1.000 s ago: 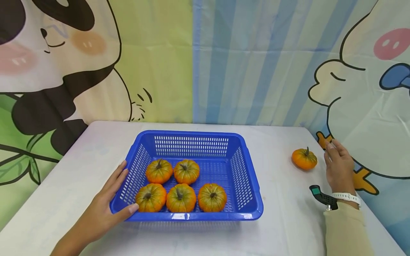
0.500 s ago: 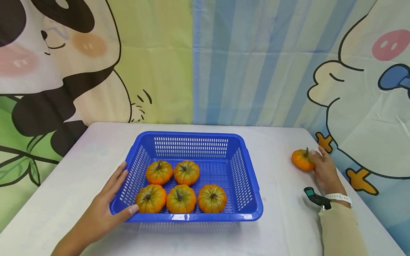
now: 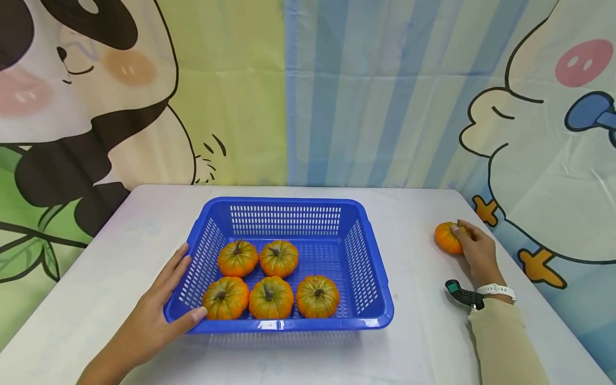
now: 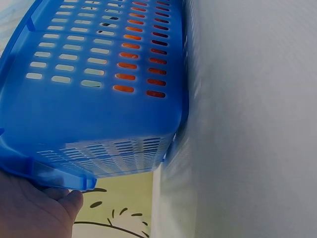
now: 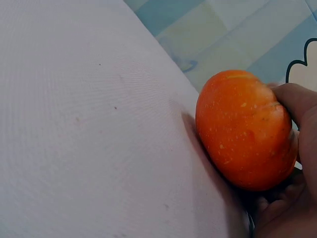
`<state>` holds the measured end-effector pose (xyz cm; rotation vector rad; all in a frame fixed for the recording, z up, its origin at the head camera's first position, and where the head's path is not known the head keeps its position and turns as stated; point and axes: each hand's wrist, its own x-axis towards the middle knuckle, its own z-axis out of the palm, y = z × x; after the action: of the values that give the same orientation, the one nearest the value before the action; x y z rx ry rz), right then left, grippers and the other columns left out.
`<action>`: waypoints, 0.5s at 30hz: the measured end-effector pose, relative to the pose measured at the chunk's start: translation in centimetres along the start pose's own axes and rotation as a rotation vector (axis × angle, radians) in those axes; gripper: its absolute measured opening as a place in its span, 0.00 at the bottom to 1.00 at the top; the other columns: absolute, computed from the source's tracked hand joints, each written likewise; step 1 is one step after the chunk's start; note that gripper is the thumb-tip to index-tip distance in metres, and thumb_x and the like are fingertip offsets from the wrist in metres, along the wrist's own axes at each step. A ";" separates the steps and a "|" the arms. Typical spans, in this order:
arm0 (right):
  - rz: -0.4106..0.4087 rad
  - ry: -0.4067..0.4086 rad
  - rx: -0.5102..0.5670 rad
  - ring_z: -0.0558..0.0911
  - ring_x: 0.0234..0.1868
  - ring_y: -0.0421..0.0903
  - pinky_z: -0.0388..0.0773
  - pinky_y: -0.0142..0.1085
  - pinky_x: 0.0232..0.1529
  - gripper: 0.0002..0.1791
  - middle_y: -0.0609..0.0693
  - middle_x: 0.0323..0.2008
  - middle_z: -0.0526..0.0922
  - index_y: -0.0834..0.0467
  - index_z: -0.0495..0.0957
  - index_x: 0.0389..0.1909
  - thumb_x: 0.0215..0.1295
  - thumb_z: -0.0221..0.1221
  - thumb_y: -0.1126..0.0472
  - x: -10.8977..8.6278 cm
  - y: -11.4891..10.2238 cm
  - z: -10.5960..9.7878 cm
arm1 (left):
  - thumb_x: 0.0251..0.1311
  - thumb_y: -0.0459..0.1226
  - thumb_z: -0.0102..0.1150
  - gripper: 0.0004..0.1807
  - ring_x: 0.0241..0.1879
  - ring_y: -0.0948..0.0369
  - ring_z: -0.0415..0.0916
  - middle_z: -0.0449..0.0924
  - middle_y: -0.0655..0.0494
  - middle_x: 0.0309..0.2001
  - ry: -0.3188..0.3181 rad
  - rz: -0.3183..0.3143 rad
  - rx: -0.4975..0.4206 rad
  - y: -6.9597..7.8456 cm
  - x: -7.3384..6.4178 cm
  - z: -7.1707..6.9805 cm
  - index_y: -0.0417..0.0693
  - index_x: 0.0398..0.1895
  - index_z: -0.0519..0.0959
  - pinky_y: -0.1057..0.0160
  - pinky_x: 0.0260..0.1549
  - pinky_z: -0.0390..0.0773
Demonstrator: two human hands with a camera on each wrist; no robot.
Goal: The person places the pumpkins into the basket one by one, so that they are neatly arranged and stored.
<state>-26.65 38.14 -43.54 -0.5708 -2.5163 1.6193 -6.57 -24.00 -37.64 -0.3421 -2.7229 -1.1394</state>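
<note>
My left hand [image 3: 150, 310] holds the near left corner of a blue plastic basket [image 3: 289, 324], thumb over the front rim and fingers along the left side. In the left wrist view, fingertips [image 4: 73, 202] show beneath the basket's rim. Several orange pumpkins with greenish tops, such as the one at the front right [image 3: 318, 297], sit in the basket. Right of the basket, my right hand [image 3: 479, 254] grips another small orange pumpkin [image 3: 445, 238], thumb on its near side and fingers over its top. The right wrist view shows that pumpkin [image 5: 242, 131] close against the tabletop.
A white cloth [image 3: 409, 342] covers the table. Behind it hangs a curtain [image 3: 356, 107] printed with cartoon animals and stripes. My right wrist wears a white band [image 3: 497, 291] and a black device [image 3: 463, 294].
My right hand has moved left from beyond the pumpkin's right side and taken hold of it. The left hand stays at the basket's corner.
</note>
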 end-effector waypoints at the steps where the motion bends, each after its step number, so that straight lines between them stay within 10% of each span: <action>1: 0.005 0.015 0.008 0.50 0.74 0.59 0.51 0.52 0.71 0.45 0.56 0.76 0.49 0.51 0.54 0.76 0.64 0.51 0.32 0.1 0.0 0.1 | 0.56 0.45 0.66 0.50 0.73 0.39 0.43 0.36 0.60 0.78 0.000 -0.003 0.006 0.0 0.0 0.0 0.49 0.78 0.48 0.24 0.51 0.59; 15: -0.008 0.085 0.019 0.52 0.74 0.54 0.53 0.47 0.71 0.42 0.53 0.75 0.54 0.52 0.59 0.74 0.65 0.51 0.33 0.5 0.3 0.3 | 0.56 0.44 0.66 0.50 0.72 0.38 0.43 0.36 0.60 0.78 0.004 0.003 -0.009 0.0 -0.1 0.0 0.48 0.78 0.48 0.24 0.51 0.59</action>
<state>-27.10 38.16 -44.03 -0.6134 -2.4378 1.5792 -6.51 -24.01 -37.71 -0.3456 -2.7138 -1.1507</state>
